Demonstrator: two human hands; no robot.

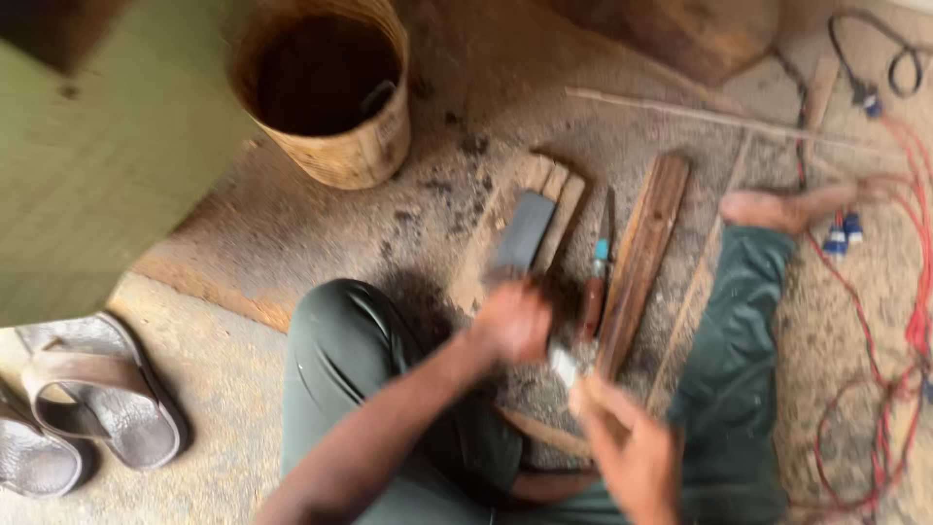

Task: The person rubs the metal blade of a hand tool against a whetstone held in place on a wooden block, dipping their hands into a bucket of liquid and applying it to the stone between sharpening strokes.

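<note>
The right hand, nearest the camera, grips a small pale metal piece, blurred; the left hand is closed on the near end of a flat grey sharpening stone lying on wooden slats on the floor. Fingers so near the metal edge could get nicked if it slips.

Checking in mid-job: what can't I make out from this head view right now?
- Pale object at the right hand: motion blur, kind unclear.
- Left hand grip: its fist covers the near end of the grey slab.
- Sandals: one cut off by the left edge.
- Red cables: run off the right edge.
</note>
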